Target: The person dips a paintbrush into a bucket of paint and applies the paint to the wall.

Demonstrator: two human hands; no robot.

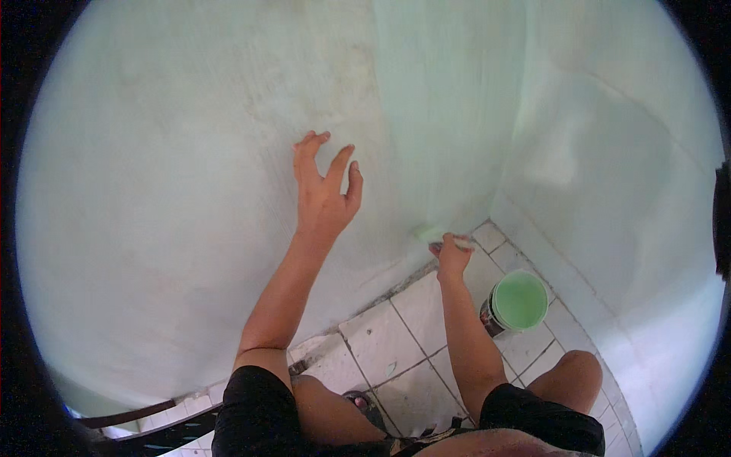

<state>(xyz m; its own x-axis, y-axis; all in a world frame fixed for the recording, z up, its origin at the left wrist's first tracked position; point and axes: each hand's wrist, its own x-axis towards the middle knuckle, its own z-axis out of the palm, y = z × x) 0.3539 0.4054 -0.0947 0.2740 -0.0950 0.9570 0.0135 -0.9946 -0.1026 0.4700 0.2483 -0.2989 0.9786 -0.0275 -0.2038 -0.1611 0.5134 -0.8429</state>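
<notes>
My right hand (454,260) grips a paintbrush (428,233), whose green-wet bristles rest low against the wall (342,68) just above the floor line. A band of fresh pale green paint (451,85) runs down the wall beside the corner, left of which the surface looks whitish and stained. With fingers spread, my left hand (328,188) is held up before the wall and holds nothing; whether its fingertips touch the wall I cannot tell. Close to my right forearm stands an open bucket (519,300) with light green paint inside.
White floor tiles (388,337) with dark grout lie under me, meeting the wall at a rough edge. The adjoining wall (617,143) rises on the right. My bent knee (571,374) is near the bucket. Dark bars (165,428) with paint flecks cross the lower left.
</notes>
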